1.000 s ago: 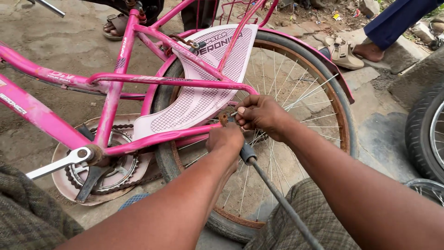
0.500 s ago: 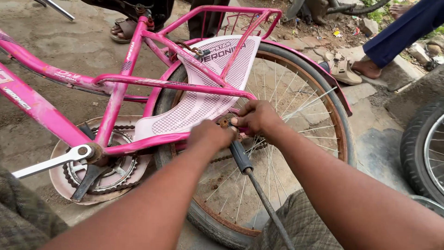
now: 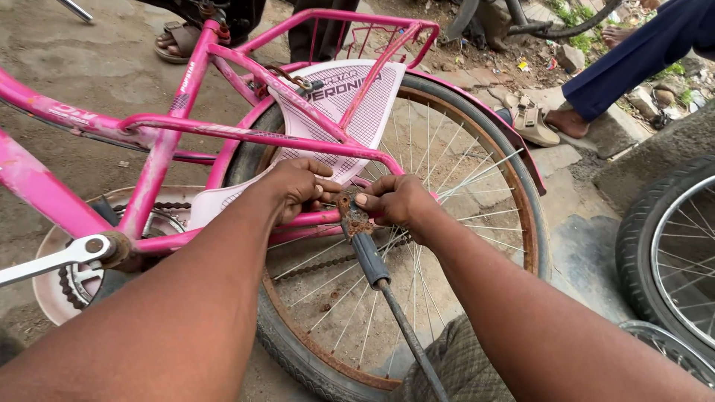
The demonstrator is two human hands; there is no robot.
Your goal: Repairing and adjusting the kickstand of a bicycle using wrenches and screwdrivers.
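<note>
1. Wrench (image 3: 366, 251), a rusty-headed tool with a dark grip, is sitting with its head at the rear hub of the pink bicycle (image 3: 164, 141); its long axis is running from the hub down and to the right, toward the person's lap.
2. Right hand (image 3: 398, 202) is lying just right of the wrench head, fingers curled with the thumb touching the rusty head; whether it is gripping the hub nut or only steadying the head cannot be told.
3. Left hand (image 3: 298, 187) is lying just left of the head, fingers bent over the pink frame tube and the edge of the white chain guard (image 3: 350, 112); both hands are about equally near the head, while the dark grip is hanging free below them.
4. Spokes of the rear wheel (image 3: 514, 193) are fanning out behind the hands, and the chain (image 3: 320, 266) is passing just under the left hand, crowding the space around the hub.
5. Silver pedal crank (image 3: 56, 260) is sticking out at lower left, well apart from the hands.
6. Another person's sandalled foot (image 3: 551, 123) is resting on the stone edge beyond the wheel, and a second wheel (image 3: 670, 253) is standing at far right.
</note>
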